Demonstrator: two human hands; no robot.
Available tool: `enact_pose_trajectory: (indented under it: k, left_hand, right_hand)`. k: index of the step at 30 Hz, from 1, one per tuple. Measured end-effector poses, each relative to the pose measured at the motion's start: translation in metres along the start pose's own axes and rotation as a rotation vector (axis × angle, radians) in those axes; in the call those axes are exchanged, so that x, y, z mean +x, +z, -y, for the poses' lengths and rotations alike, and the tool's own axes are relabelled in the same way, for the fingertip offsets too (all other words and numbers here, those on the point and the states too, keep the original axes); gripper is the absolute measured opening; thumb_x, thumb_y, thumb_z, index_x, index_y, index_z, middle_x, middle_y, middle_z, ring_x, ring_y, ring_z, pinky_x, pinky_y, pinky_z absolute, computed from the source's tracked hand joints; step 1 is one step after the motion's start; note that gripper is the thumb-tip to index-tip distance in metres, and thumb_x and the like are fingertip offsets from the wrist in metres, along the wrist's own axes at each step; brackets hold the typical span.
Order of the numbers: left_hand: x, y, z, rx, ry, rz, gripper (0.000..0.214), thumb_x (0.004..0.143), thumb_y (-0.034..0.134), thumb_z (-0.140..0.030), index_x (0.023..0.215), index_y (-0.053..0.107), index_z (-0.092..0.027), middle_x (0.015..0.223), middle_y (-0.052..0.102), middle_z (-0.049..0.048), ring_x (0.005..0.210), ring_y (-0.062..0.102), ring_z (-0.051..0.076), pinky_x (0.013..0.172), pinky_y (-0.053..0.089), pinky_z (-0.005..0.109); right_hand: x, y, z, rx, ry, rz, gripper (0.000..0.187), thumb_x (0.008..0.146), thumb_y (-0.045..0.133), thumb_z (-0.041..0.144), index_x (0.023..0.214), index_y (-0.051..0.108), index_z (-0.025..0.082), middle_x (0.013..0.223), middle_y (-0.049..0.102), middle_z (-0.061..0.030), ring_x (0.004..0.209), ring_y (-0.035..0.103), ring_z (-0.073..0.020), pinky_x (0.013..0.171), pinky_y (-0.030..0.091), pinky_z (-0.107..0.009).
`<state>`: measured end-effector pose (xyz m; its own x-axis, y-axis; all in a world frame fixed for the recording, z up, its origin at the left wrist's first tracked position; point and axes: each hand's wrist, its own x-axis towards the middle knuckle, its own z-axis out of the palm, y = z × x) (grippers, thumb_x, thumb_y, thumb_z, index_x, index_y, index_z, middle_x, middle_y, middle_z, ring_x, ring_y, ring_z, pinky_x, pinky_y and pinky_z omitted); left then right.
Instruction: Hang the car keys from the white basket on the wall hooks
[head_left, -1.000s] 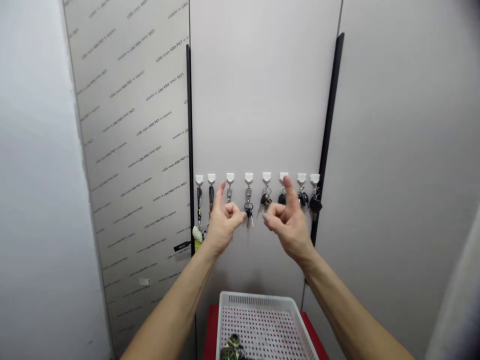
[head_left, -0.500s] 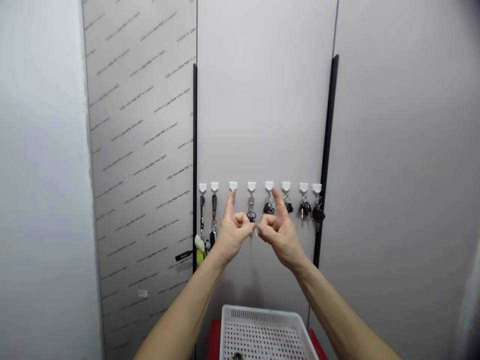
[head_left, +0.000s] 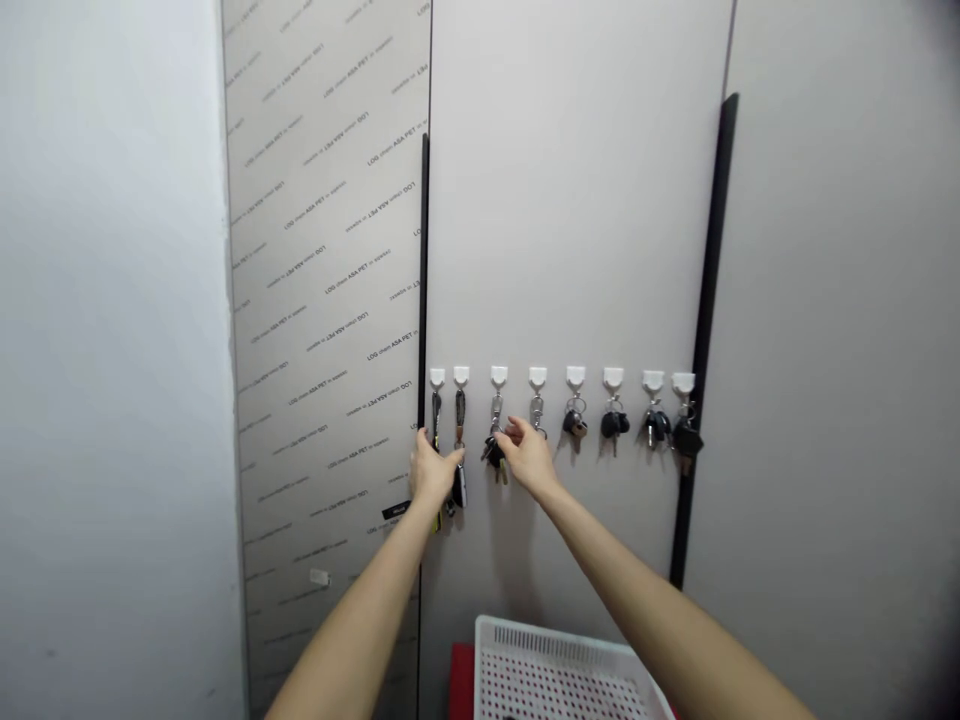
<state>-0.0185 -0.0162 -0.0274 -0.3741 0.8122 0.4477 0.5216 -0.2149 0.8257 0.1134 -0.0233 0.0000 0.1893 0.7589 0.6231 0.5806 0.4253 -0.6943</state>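
Panel (head_left: 570, 220): a row of hooks is carried.
Basket (head_left: 555, 637): white, perforated, set above a red surface (head_left: 462, 685); inside, a dark scrap is barely seen.
Left hand (head_left: 433, 470): grip spread apart beside the second strap (head_left: 460, 410).
Right hand (head_left: 529, 460): held near the key bunch (head_left: 494, 454); whether its grip is clamped cannot be told.
Key bunch: hung from the third hook (head_left: 499, 376) from left.

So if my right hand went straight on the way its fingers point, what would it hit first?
Most likely the bunch of keys under the third hook from the left. Your right hand looks right beside it, perhaps touching; depth is hard to judge.
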Motion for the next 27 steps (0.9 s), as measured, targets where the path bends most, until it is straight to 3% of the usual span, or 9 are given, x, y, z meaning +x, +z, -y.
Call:
enact_pose_trajectory:
  k: [3,6,8,13,18,23,27]
  left_hand:
    - [-0.004,0.017,-0.005,0.148,-0.07,-0.073,0.064,0.052,0.055,-0.037,0.106,0.028,-0.015,0.094,0.051,0.0135,0.089,0.046,0.022,0.07,0.034,0.033]
    - [-0.003,0.026,-0.008,0.176,-0.116,-0.061,0.043,0.059,0.048,-0.032,0.098,0.037,-0.016,0.084,0.056,0.0114,0.08,0.051,0.021,0.064,0.036,0.031]
    - [-0.001,0.024,-0.008,0.136,-0.104,-0.036,0.029,0.064,0.042,-0.03,0.09,0.043,-0.017,0.079,0.057,0.0101,0.075,0.052,0.02,0.06,0.037,0.03]
    - [0.004,0.002,-0.01,-0.082,0.018,-0.043,0.022,0.065,0.041,-0.032,0.078,0.05,-0.016,0.071,0.056,0.0057,0.066,0.051,0.015,0.058,0.037,0.025]
    - [0.02,-0.027,-0.037,-0.232,0.142,-0.094,0.023,0.064,0.041,-0.031,0.078,0.051,-0.014,0.062,0.051,0.0007,0.057,0.047,0.01,0.053,0.035,0.02]
    - [0.05,-0.045,-0.071,-0.239,0.221,-0.085,0.021,0.064,0.04,-0.031,0.068,0.049,-0.013,0.054,0.047,-0.0018,0.047,0.041,0.007,0.045,0.031,0.017]
    - [0.067,-0.057,-0.084,-0.213,0.108,0.03,0.016,0.066,0.037,-0.023,0.063,0.048,-0.012,0.045,0.041,-0.0037,0.038,0.034,0.005,0.04,0.026,0.016]
  right_hand:
    - [0.008,0.014,0.004,-0.167,0.037,-0.047,0.034,0.06,0.045,0.032,0.089,0.05,0.015,0.071,0.058,-0.0052,0.065,0.052,-0.0142,0.058,0.037,-0.024]
    - [0.01,0.021,0.005,-0.261,0.054,-0.057,0.021,0.061,0.042,0.033,0.067,0.054,0.017,0.057,0.055,-0.0023,0.054,0.049,-0.013,0.049,0.033,-0.021]
    - [0.009,0.023,0.006,-0.26,0.034,-0.037,0.022,0.063,0.038,0.032,0.052,0.051,0.017,0.048,0.051,-0.0007,0.049,0.046,-0.0117,0.045,0.03,-0.02]
    - [0.009,0.015,0.012,-0.035,-0.019,-0.087,0.024,0.064,0.032,0.032,0.051,0.045,0.017,0.041,0.039,0.004,0.042,0.037,-0.0089,0.042,0.027,-0.018]
    - [0.03,-0.002,0.033,0.099,-0.078,-0.154,0.022,0.063,0.032,0.033,0.051,0.042,0.017,0.043,0.037,0.0047,0.042,0.034,-0.0079,0.043,0.026,-0.018]
    - [0.045,-0.017,0.049,0.16,-0.165,-0.041,0.022,0.063,0.034,0.034,0.055,0.044,0.016,0.047,0.042,0.0042,0.044,0.035,-0.0067,0.043,0.027,-0.017]
    - [0.027,-0.029,0.039,0.185,-0.137,0.185,0.021,0.062,0.036,0.033,0.055,0.044,0.015,0.048,0.043,0.0035,0.043,0.036,-0.006,0.042,0.027,-0.017]
